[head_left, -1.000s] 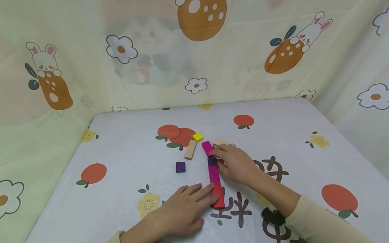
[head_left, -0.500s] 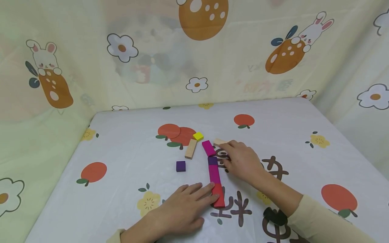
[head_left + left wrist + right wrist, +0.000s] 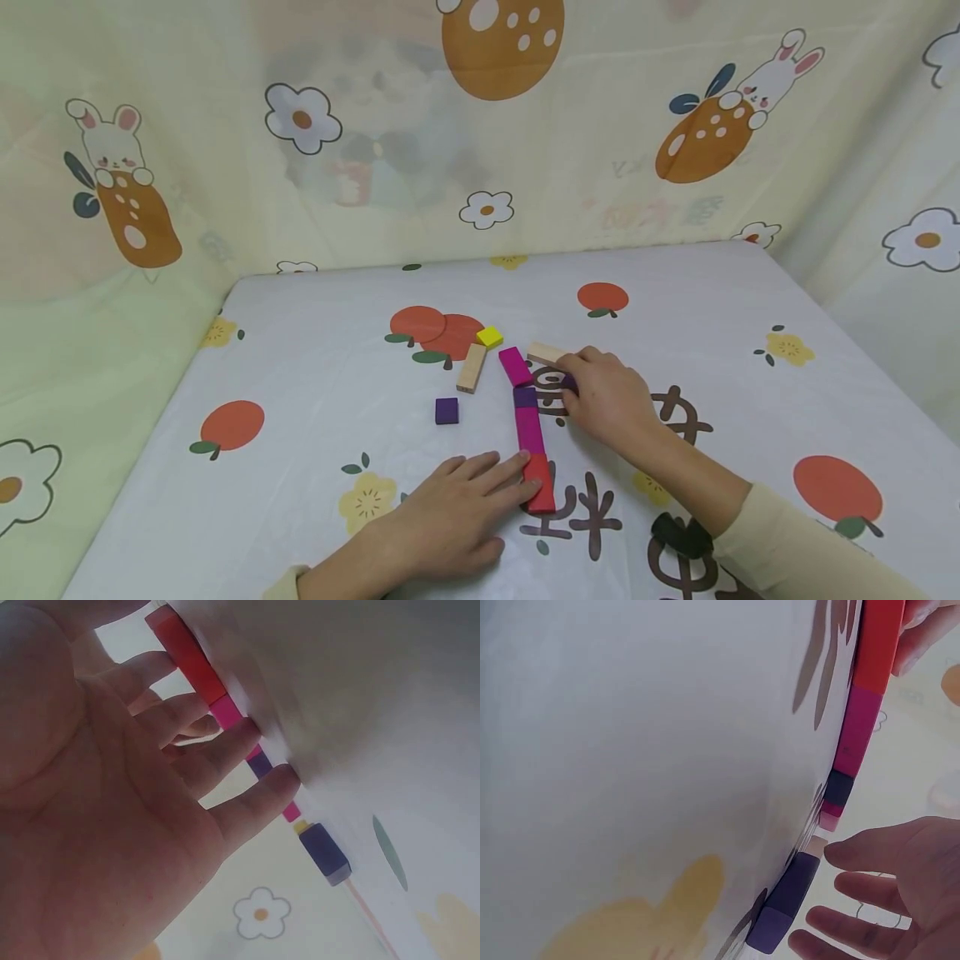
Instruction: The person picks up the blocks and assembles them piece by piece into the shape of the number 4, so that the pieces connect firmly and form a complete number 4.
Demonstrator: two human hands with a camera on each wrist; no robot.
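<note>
A row of blocks lies on the table: a red block (image 3: pixel 540 492) nearest me, then a magenta block (image 3: pixel 529 430) and a purple block (image 3: pixel 525 397). Touching its far end at a slant is another magenta block (image 3: pixel 514 367). My left hand (image 3: pixel 457 517) lies flat with extended fingers, fingertips along the left side of the red block. To the right of the row, my right hand (image 3: pixel 611 400) is at another purple block (image 3: pixel 789 900), mostly hidden by it in the head view. In the right wrist view the thumb and loosely extended fingers are right beside that block.
A purple cube (image 3: pixel 446 411) lies left of the row. Farther back are a plain wooden block (image 3: pixel 472 368), a yellow block (image 3: pixel 490 337) and another wooden block (image 3: pixel 545 353) close to my right fingertips. A black device (image 3: pixel 681 535) sits by the right wrist.
My right hand has moved away from the far end of the row to the right, uncovering the row's purple block and the slanted magenta one. The left hand stays in place.
</note>
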